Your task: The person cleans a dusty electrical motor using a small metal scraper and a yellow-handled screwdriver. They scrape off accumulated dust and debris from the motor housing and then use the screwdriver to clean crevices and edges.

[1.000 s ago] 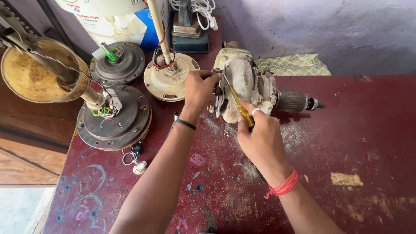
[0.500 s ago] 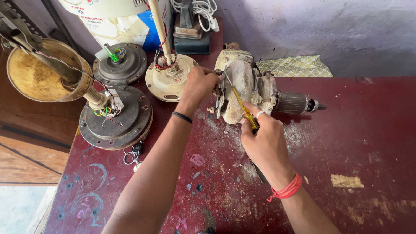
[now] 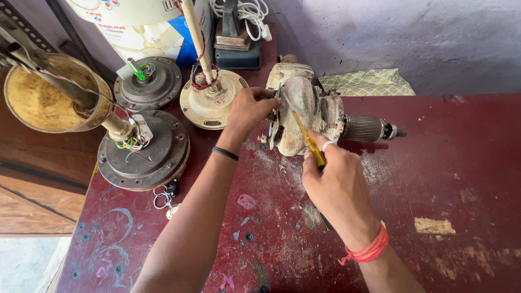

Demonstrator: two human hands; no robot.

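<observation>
Head cam: the grimy motor unit (image 3: 306, 111) lies on its side at about 12 o'clock on the maroon table (image 3: 461, 179), shaft pointing to 3 o'clock. Looks like a heavy, rigid metal lump, dusty but not slippery, so I'd grab the fat casing, not the thin shaft. The left hand (image 3: 247, 111) is clamped on its 9 o'clock end plate; the right hand (image 3: 336, 182) is closed around a yellow screwdriver (image 3: 308, 140), tip against the housing. Fan motors (image 3: 144, 149) crowd 9 to 10 o'clock, keys (image 3: 165, 196) just below them, and a folded cloth (image 3: 366, 82) lies near the wall.
</observation>
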